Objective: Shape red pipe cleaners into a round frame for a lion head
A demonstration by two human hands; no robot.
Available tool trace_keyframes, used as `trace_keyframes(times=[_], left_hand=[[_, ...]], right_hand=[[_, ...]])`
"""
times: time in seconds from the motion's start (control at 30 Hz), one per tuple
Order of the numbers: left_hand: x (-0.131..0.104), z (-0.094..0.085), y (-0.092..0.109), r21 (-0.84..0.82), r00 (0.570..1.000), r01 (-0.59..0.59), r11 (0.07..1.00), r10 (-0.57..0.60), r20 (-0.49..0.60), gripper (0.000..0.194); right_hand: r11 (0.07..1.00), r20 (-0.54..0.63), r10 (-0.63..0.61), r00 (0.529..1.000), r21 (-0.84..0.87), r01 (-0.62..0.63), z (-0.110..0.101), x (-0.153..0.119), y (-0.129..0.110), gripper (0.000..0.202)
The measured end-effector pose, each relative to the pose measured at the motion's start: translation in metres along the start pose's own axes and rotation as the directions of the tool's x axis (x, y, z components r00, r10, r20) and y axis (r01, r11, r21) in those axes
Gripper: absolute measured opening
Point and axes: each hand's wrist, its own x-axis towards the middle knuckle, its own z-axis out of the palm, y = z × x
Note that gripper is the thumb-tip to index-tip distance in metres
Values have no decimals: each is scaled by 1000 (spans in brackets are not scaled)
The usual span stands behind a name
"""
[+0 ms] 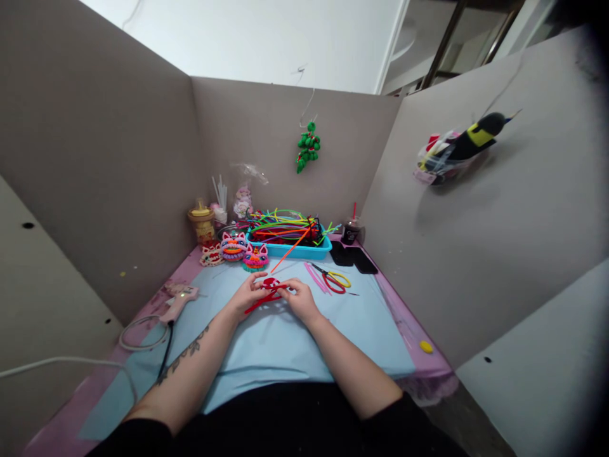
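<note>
Over the middle of the table, both hands are closed on one small red piece made of pipe cleaners (271,284), with white or pink showing in it. My left hand (248,296) grips its left side, index finger raised. My right hand (299,298) pinches a red strand at its right side. Loose red ends (254,307) stick out below, toward the left. An orange pipe cleaner (291,250) slants up just behind the hands. Finer detail of the red piece is hidden by the fingers.
Behind stands a blue basket (290,251) heaped with colored pipe cleaners. Several finished animal-head figures (233,246) sit left of it. Scissors (335,282), pink strips (318,278) and a black phone (364,260) lie right. A glue gun (178,304) with its cord lies left. Grey panels enclose the table.
</note>
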Motion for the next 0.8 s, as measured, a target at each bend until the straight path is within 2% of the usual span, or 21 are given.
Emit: trace_keyframes(times=[0.2, 0.37, 0.6, 0.7, 0.8], left_hand=[[-3, 3, 2, 46, 1000, 1, 999, 0, -9, 66], [-4, 4, 1, 52, 999, -48, 998, 49, -19, 68], [-2, 5, 0, 79, 990, -122, 989, 127, -55, 66], [-1, 5, -2, 107, 986, -165, 980, 168, -20, 65], [-1, 7, -5, 169, 982, -187, 968, 186, 22, 66]], right_hand=[[999, 11, -10, 1000, -30, 10, 3, -1, 4, 10], [996, 42, -29, 999, -79, 32, 3, -2, 4, 13], [1000, 37, 3, 999, 21, -4, 4, -3, 2, 33], [997, 13, 6, 1000, 75, -7, 5, -2, 3, 29], [1000, -53, -14, 999, 28, 15, 3, 0, 8, 19]])
